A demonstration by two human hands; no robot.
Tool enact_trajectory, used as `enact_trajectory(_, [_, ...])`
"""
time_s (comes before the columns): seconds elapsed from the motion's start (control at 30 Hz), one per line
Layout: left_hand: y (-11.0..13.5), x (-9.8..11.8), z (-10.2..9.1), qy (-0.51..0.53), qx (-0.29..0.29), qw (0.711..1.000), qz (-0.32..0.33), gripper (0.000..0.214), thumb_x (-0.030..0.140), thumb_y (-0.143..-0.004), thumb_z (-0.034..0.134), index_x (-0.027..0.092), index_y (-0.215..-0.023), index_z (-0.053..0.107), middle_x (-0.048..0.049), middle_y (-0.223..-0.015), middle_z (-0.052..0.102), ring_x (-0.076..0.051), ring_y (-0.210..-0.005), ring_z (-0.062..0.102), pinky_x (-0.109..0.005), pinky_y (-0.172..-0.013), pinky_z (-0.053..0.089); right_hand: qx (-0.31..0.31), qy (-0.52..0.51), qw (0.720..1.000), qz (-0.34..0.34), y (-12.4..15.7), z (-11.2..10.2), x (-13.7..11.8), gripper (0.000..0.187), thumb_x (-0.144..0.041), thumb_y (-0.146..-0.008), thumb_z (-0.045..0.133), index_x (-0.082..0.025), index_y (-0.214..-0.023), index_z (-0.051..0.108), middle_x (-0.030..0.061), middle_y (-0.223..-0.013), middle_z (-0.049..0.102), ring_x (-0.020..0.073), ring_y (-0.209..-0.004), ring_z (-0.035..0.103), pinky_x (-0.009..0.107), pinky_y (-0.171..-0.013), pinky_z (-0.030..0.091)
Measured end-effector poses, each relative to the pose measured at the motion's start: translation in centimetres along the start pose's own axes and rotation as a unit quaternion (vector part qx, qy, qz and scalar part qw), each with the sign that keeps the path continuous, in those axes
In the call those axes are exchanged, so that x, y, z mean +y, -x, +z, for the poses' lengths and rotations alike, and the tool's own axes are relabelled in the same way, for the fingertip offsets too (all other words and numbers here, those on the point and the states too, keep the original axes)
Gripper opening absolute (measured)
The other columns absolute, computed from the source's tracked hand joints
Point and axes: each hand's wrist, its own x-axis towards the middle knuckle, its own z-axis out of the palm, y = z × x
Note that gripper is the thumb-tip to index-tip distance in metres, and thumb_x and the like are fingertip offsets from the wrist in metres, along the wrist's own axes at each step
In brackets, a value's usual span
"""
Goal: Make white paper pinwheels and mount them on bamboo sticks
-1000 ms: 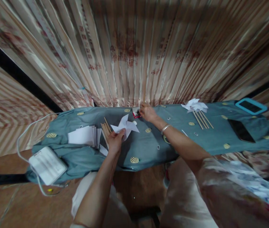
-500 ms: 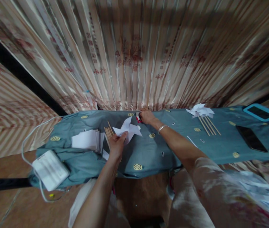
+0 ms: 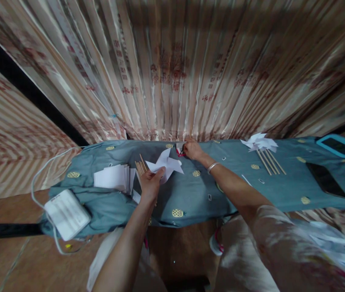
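Observation:
My left hand (image 3: 150, 183) is closed on a folded white paper pinwheel (image 3: 165, 164), held just above the blue-grey cloth (image 3: 190, 194). Beside it lie a bundle of thin wooden sticks (image 3: 140, 165) and a stack of white paper squares (image 3: 113, 177). My right hand (image 3: 192, 149) reaches to the far edge of the cloth, with its fingers pinched at a small white and red container (image 3: 180, 149). What those fingers hold is too small to make out. A silver bangle sits on my right wrist.
Several finished white pinwheels on sticks (image 3: 262, 148) lie at the right. A dark phone (image 3: 325, 179) and a blue-cased device (image 3: 338, 145) lie further right. A white power block (image 3: 67, 213) with a cord sits at the left end. Striped curtains (image 3: 172, 69) hang behind.
The view has shifted slightly. Both hands stay almost where they were: the left keeps the pinwheel, the right stays at the small container.

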Motion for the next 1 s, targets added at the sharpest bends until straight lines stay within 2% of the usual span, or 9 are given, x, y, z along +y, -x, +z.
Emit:
enact_trajectory(0.1, [0.1, 0.3, 0.4, 0.0, 0.004, 1.0, -0.003, 0.032, 0.034, -0.045, 0.087, 0.014, -0.067, 0.074, -0.0032, -0.063, 0.072, -0.013, -0.057, 0.063, -0.024, -0.059, 0.049, -0.006, -0.007, 1.0, 0.008, -0.3, -0.1, -0.2, 0.022, -0.016, -0.086, 0.06, -0.01, -0.095, 0.078, 0.0194, -0.121, 0.07, 0.0259, -0.124, 0.058, 0.031, -0.107, 0.04])
enact_trajectory(0.23, [0.2, 0.4, 0.7, -0.003, 0.01, 1.0, -0.002, 0.031, 0.034, -0.044, 0.086, 0.015, -0.065, 0.074, -0.0029, -0.063, 0.072, -0.014, -0.055, 0.062, -0.024, -0.057, 0.048, -0.006, -0.022, 1.0, 0.009, -0.7, 0.0, -0.4, 0.021, -0.014, -0.084, 0.061, -0.01, -0.093, 0.079, 0.0198, -0.114, 0.072, 0.0259, -0.12, 0.061, 0.031, -0.107, 0.039])
enact_trajectory(0.47, [0.0, 0.3, 1.0, -0.012, 0.013, 1.0, 0.003, 0.031, 0.034, -0.045, 0.087, 0.015, -0.066, 0.074, -0.0021, -0.062, 0.072, -0.013, -0.054, 0.062, -0.023, -0.057, 0.047, 0.033, -0.086, 0.996, 0.015, -0.4, 1.2, 0.1, 0.02, -0.012, -0.086, 0.056, -0.009, -0.09, 0.076, 0.021, -0.119, 0.069, 0.0257, -0.123, 0.057, 0.034, -0.111, 0.037])
enact_trajectory(0.73, [-0.2, 0.1, 1.7, -0.01, 0.009, 1.0, 0.01, 0.03, 0.032, -0.047, 0.087, 0.014, -0.068, 0.075, -0.0033, -0.064, 0.073, -0.013, -0.056, 0.062, -0.023, -0.057, 0.047, 0.09, -0.22, 0.97, 0.058, 0.0, 3.4, 1.3, 0.022, -0.012, -0.089, 0.05, -0.013, -0.082, 0.071, 0.0142, -0.111, 0.071, 0.0203, -0.109, 0.064, 0.032, -0.099, 0.047])
enact_trajectory(0.87, [-0.1, -0.1, 2.3, -0.002, 0.003, 1.0, 0.007, 0.033, 0.034, -0.045, 0.089, 0.014, -0.068, 0.074, -0.0039, -0.067, 0.074, -0.013, -0.057, 0.063, -0.024, -0.059, 0.049, 0.109, -0.276, 0.952, 0.07, 0.0, 4.5, 1.5, 0.018, -0.018, -0.087, 0.054, -0.017, -0.079, 0.071, 0.007, -0.096, 0.075, 0.0189, -0.097, 0.068, 0.032, -0.091, 0.052])
enact_trajectory(1.0, [0.1, -0.1, 3.0, -0.008, 0.008, 1.0, 0.005, 0.036, 0.035, -0.042, 0.09, 0.014, -0.066, 0.073, -0.0026, -0.063, 0.072, -0.012, -0.053, 0.061, -0.022, -0.053, 0.047, 0.125, -0.307, 0.941, 0.066, 0.0, 4.8, 1.2, 0.023, -0.024, -0.09, 0.05, -0.017, -0.082, 0.07, 0.0048, -0.089, 0.075, 0.0199, -0.097, 0.069, 0.033, -0.089, 0.053])
